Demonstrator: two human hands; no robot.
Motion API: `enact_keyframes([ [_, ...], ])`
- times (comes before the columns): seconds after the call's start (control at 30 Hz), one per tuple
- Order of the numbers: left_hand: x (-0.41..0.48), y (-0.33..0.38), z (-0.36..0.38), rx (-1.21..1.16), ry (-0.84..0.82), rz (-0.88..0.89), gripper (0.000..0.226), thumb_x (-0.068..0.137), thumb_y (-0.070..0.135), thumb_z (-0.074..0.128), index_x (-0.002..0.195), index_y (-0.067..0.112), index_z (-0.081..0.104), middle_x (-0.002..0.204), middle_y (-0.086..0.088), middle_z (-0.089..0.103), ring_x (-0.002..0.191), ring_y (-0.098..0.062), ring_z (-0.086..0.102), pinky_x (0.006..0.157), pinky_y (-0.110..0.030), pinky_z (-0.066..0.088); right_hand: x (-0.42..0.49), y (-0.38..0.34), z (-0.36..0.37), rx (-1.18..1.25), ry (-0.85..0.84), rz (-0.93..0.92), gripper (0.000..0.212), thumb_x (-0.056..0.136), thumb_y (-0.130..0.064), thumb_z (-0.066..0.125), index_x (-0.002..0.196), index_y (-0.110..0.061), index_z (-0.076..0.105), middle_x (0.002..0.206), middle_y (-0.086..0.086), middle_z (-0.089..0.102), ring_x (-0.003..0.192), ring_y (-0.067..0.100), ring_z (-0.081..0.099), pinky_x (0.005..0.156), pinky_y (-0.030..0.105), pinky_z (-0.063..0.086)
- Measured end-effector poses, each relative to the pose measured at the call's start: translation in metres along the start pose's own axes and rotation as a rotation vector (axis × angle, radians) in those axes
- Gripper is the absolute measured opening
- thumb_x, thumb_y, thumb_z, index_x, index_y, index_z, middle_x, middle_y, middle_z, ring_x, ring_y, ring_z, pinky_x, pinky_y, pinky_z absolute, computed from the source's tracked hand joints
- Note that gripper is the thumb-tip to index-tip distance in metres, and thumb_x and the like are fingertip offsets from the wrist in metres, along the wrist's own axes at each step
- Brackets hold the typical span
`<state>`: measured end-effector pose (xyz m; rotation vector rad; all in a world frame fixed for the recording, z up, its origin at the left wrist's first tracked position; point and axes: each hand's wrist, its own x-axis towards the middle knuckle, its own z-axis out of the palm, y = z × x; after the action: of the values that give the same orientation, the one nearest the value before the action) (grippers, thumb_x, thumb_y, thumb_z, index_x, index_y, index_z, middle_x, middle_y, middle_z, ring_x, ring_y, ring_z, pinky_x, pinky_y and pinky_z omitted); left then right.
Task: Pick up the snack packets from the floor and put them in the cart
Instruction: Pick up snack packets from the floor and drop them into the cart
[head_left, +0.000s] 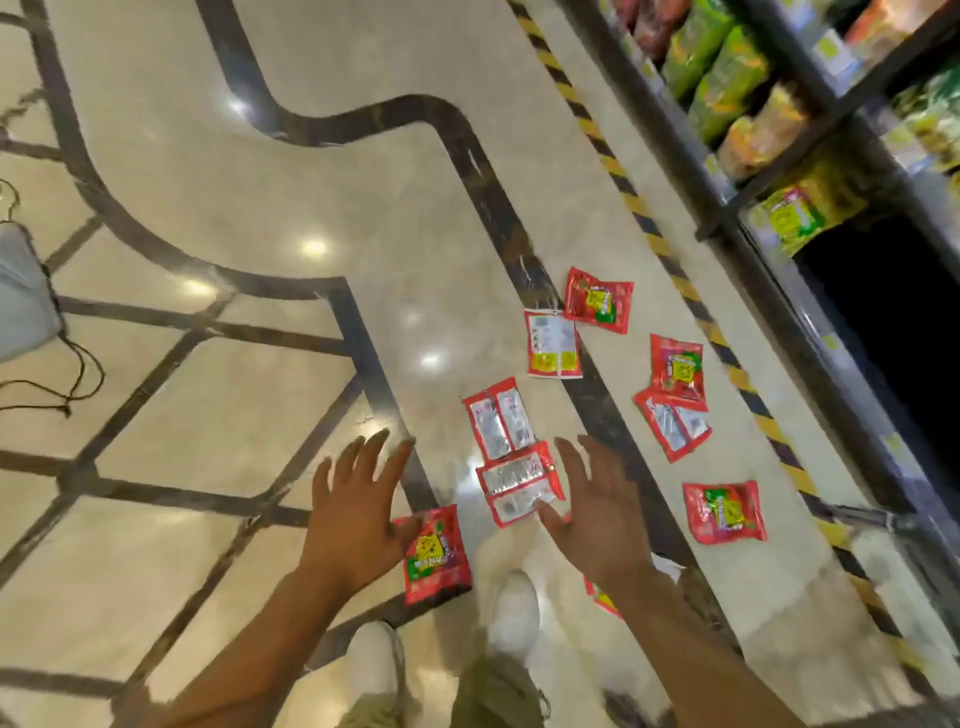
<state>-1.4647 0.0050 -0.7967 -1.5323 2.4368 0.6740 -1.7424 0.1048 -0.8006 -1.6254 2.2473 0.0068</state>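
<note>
So we reach with left hand (353, 525) spread and empty over the near packet (437, 555), right hand (597, 525) also spread above the silver-backed packet (519, 488), other snack packets (675, 400) scattered rightward toward the shelf (779, 291); best pinch edges flat, cart unseen.

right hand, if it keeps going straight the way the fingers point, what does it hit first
Probably the face-down packet lying just beside the right hand, its fingers spread above the floor. Depth is unclear from one view, so it could land on bare tile instead.
</note>
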Motion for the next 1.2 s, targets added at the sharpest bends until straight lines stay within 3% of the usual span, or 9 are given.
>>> enact_keyframes([
  [0.33,0.087,-0.04,0.261,0.124,-0.306,0.115,0.095,0.085,0.063,0.062,0.159,0.038,0.008,0.169,-0.003,0.014,0.157,-0.032,0.01,0.124,-0.064,0.011,0.089,0.076,0.248,0.034,-0.158,-0.208,0.082,0.076,-0.047,0.072,0.147,-0.016,0.046,0.145,0.017,0.053,0.129,0.04,0.053,0.098,0.053,0.053],
  [0.53,0.109,-0.065,0.373,0.334,-0.409,0.539,0.108,0.069,0.038,0.083,0.159,0.032,0.023,0.164,-0.007,0.029,0.152,-0.039,0.024,0.12,-0.063,0.018,0.123,0.102,0.337,-0.064,-0.262,-0.353,0.097,0.06,-0.03,0.093,0.144,-0.014,0.049,0.14,0.021,0.056,0.127,0.046,0.055,0.105,0.06,0.046],
  [0.63,0.109,-0.07,0.406,0.472,-0.449,0.769,0.081,0.083,0.026,0.065,0.156,0.024,0.032,0.162,-0.016,0.03,0.152,-0.044,0.022,0.121,-0.067,0.01,0.138,0.104,0.353,-0.172,-0.324,-0.359,0.098,0.059,-0.021,0.09,0.147,-0.014,0.048,0.148,0.019,0.049,0.136,0.044,0.045,0.115,0.06,0.03],
  [0.73,0.11,-0.071,0.417,0.523,-0.445,0.904,0.057,0.092,0.018,0.029,0.145,0.012,0.049,0.155,-0.024,0.04,0.146,-0.047,0.033,0.12,-0.07,0.01,0.152,0.106,0.365,-0.261,-0.331,-0.36,0.09,0.059,-0.017,0.084,0.143,-0.015,0.051,0.142,0.017,0.049,0.135,0.042,0.044,0.118,0.059,0.026],
  [0.8,0.113,-0.068,0.417,0.578,-0.41,0.93,0.062,0.094,0.016,0.013,0.137,0.009,0.057,0.148,-0.023,0.05,0.139,-0.046,0.043,0.12,-0.071,0.014,0.156,0.107,0.37,-0.306,-0.33,-0.356,0.082,0.062,-0.02,0.083,0.139,-0.014,0.053,0.132,0.017,0.052,0.127,0.041,0.048,0.116,0.057,0.027],
  [0.93,0.121,-0.07,0.42,0.611,-0.329,0.958,0.048,0.095,0.004,0.027,0.129,0.012,0.059,0.134,-0.02,0.056,0.128,-0.041,0.051,0.116,-0.063,0.028,0.157,0.102,0.371,-0.367,-0.411,-0.337,0.071,0.076,-0.032,0.079,0.138,-0.011,0.05,0.134,0.018,0.05,0.127,0.038,0.045,0.111,0.052,0.031],
  [1.03,0.131,-0.074,0.409,0.594,-0.237,0.894,0.064,0.095,-0.003,0.008,0.103,0.014,0.069,0.111,-0.014,0.066,0.101,-0.033,0.064,0.092,-0.049,0.049,0.156,0.101,0.369,-0.34,-0.483,-0.308,0.066,0.084,-0.034,0.072,0.14,-0.013,0.046,0.142,0.015,0.048,0.135,0.034,0.043,0.113,0.049,0.032],
  [1.13,0.14,-0.086,0.395,0.569,-0.333,0.753,0.04,0.092,0.018,0.036,0.127,0.019,0.056,0.121,-0.006,0.066,0.114,-0.032,0.059,0.102,-0.05,0.036,0.151,0.099,0.362,-0.272,-0.549,-0.269,0.054,0.089,-0.031,0.067,0.136,-0.016,0.045,0.128,0.01,0.063,0.121,0.034,0.058,0.104,0.045,0.042],
  [1.2,0.147,-0.093,0.376,0.537,-0.387,0.608,0.044,0.087,0.034,0.061,0.128,0.024,0.05,0.11,0.002,0.072,0.115,-0.028,0.063,0.116,-0.056,0.018,0.146,0.097,0.35,-0.223,-0.549,-0.226,0.045,0.092,-0.031,0.064,0.131,-0.018,0.045,0.119,0.01,0.067,0.11,0.035,0.064,0.093,0.043,0.048],
])
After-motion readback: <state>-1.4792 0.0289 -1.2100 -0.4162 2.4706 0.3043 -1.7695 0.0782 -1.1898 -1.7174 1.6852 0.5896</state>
